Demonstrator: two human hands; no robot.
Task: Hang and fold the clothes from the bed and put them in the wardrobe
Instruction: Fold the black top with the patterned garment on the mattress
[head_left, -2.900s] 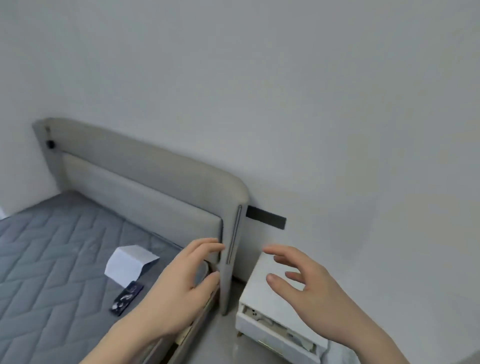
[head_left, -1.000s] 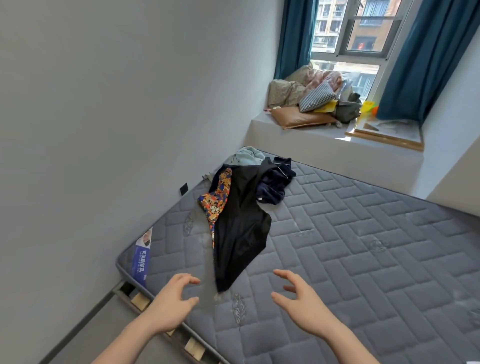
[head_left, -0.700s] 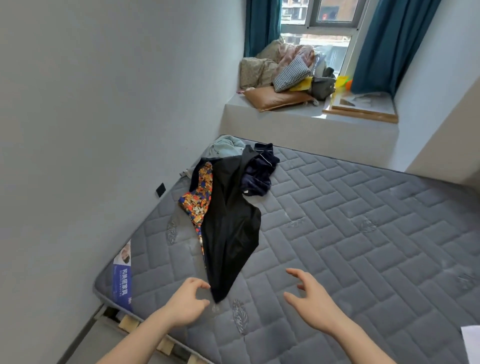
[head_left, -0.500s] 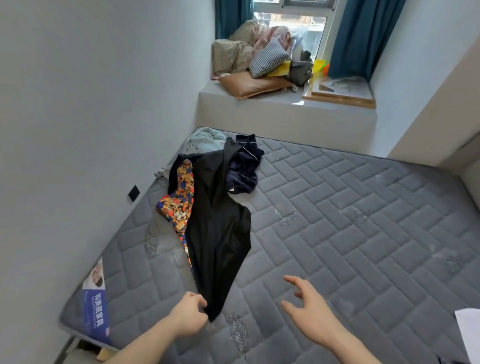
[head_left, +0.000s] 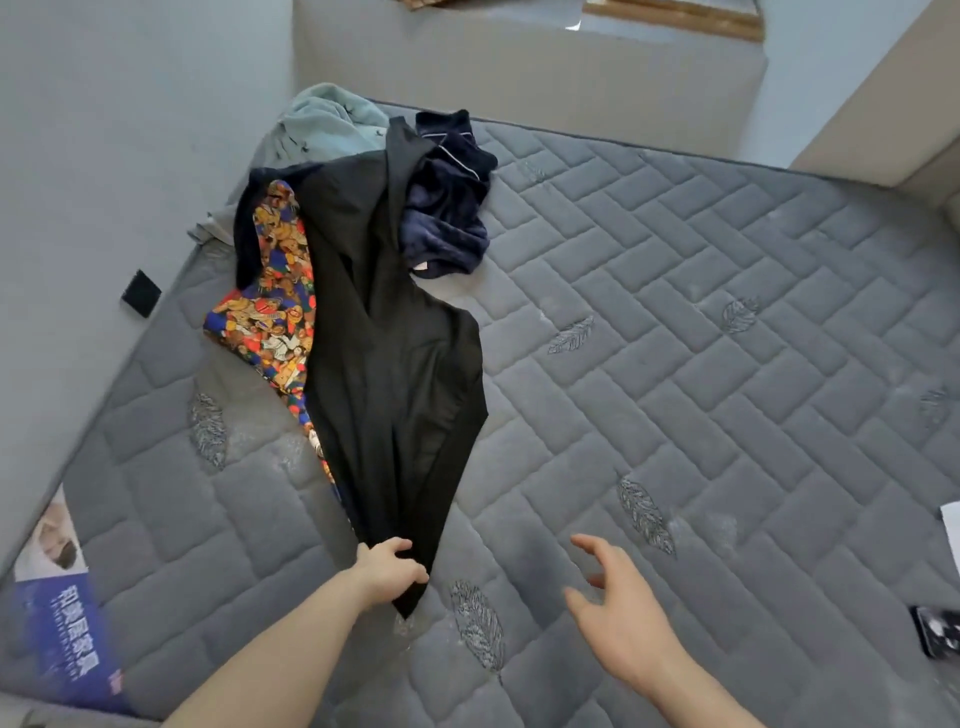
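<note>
**Left hand gripping the black garment's near tip**

The fingers (head_left: 402, 546) of the left hand (head_left: 387, 570) are curling over the narrow near end of the black garment (head_left: 395, 374), clamping the cloth against the palm; the thumb is lying hidden under the fabric. A short pointed tip of cloth is sticking out below the fist onto the grey quilted mattress (head_left: 701, 364). The right hand (head_left: 621, 618) is hovering just above the mattress, near the left hand but apart from it, fingers spread and lightly bent, holding nothing.

The black garment is stretching away from the fist toward the wall corner, widening as it goes. It is covering most of a colourful printed garment (head_left: 270, 317), so only that piece's left edge is showing. A dark navy garment (head_left: 447, 208) is lying bunched against its far right side, and a pale teal garment (head_left: 327, 124) is peeking out behind all 3, its shape hard to make out.

At the right edge, a white sheet (head_left: 951, 530) and a dark flat object (head_left: 937, 631) are cut off by the frame. A blue label (head_left: 62, 639) on the mattress corner is blurring beyond reading.
</note>
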